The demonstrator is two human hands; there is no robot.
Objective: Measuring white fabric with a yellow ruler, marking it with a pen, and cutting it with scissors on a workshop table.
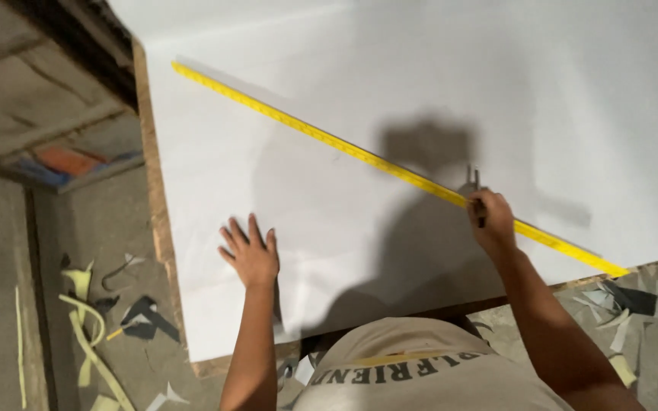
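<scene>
Pressing flat with fingers spread, the left hand [250, 253] rests on a large white sheet [420, 91]. The right hand [490, 219] is closed around a small dark marking tool [475, 190], its tip against a long yellow ruler [329, 139] lying diagonally across the sheet. Beneath the sheet shows a wooden board edge [155, 205]. Yellow and dark offcuts [89, 320] litter the grey floor [9, 251] on both sides.
</scene>
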